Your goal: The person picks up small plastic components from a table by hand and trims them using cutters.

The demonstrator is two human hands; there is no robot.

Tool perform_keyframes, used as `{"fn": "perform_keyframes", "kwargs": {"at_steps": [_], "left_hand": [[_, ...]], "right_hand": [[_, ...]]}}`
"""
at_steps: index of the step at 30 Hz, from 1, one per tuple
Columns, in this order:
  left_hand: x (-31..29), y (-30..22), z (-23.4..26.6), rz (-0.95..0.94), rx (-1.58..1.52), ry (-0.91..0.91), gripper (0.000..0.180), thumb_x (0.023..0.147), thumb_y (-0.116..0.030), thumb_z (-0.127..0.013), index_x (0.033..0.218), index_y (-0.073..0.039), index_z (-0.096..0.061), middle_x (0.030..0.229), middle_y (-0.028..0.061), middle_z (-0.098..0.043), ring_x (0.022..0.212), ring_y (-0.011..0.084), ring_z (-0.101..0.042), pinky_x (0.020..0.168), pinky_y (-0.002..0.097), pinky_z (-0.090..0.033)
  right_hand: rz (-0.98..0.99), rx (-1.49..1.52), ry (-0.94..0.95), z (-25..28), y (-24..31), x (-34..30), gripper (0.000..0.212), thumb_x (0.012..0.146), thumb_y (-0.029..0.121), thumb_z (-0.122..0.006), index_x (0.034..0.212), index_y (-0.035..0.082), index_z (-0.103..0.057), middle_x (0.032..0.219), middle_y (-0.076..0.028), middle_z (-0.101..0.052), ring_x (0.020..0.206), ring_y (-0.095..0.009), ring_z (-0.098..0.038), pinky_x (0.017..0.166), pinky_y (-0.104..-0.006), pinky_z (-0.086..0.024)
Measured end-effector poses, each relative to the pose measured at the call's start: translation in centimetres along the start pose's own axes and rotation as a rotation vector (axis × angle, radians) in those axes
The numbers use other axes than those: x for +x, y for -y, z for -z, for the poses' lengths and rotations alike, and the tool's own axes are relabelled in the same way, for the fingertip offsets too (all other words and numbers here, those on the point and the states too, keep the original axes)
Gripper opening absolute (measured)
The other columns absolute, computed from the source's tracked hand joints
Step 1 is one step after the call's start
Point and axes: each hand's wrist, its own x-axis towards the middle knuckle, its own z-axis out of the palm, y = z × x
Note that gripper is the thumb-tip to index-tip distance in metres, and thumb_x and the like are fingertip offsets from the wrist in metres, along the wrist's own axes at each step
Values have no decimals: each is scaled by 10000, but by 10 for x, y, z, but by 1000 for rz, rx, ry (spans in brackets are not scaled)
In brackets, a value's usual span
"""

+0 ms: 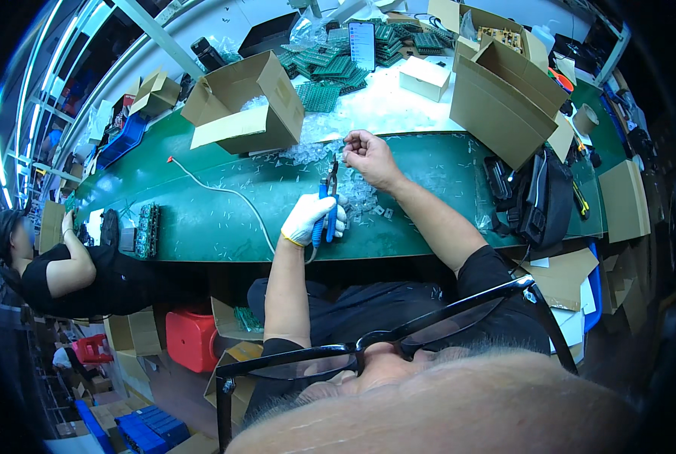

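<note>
My left hand (306, 221), in a white glove, is closed round the blue handles of a pair of pliers or cutters (333, 181) whose jaws point away from me. Just beyond the jaws is my bare right hand (373, 160), its fingers curled and pinched together. Whatever those fingers hold is too small to name. Under and beside both hands, small clear plastic pieces (362, 200) lie scattered on the green tabletop (421, 189).
Open cardboard boxes stand at left (281, 117) and right (497, 106). Behind them are stacked green circuit boards (319, 96), a propped phone (361, 49) and a small white box (425, 79). A black bag (541, 200) lies at right, a pale cable (236, 194) at left. A co-worker (69, 265) sits far left.
</note>
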Motion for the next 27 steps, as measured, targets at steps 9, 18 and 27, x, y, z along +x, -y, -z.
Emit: {"fn": "perform_keyframes", "kwargs": {"at_steps": [9,18,27], "left_hand": [[-2,4,6,-40,11,-29,461,1006,-300,-734,1250,84,-663,877,113,-735,685,216,-721,625,386,-635],[3,11,28,-137,-488,336,715,991,-466,-680,1386,116,-553,1063,179,-710,891,338,-722,811,514,-612],[3,10,34,-109,-528,343,741,1004,-512,-620,1404,110,-567,1052,181,-726,876,339,-719,799,518,-608]], "right_hand": [[-83,87,17,2,7,3,355,932,4,-698,1270,-59,-607,1025,-57,-686,868,-113,-683,792,-282,-604],[-158,-476,262,27,-16,15,240,882,175,-754,1069,24,-753,946,-62,-768,841,-124,-673,819,-327,-565],[214,-1117,232,-13,-16,30,291,925,140,-638,1182,121,-772,1133,-199,-697,1136,-388,-680,967,-495,-555]]}}
